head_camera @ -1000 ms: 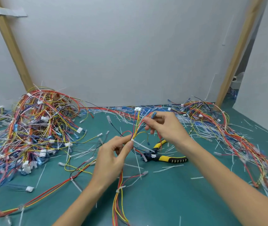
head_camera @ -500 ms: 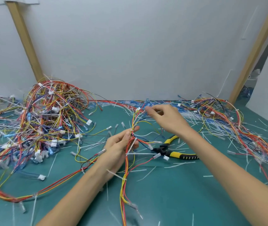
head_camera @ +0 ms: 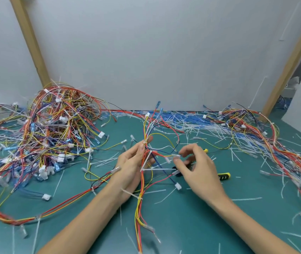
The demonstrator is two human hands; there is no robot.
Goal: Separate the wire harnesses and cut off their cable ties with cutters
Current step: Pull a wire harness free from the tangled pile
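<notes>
Right hand (head_camera: 199,169) now lower over cutters (head_camera: 223,176), fingertips (head_camera: 182,153) on harness (head_camera: 139,208) in left hand (head_camera: 129,167)

Left hand (head_camera: 131,165) grips the harness (head_camera: 140,208); just beside that grip, right hand (head_camera: 197,169) pinches a connector (head_camera: 175,156) over the cutters (head_camera: 223,176).

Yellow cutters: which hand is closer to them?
Right. The right hand, pinching a wire end, is over the cutters; the left hand grips the wire harness to their left.
</notes>
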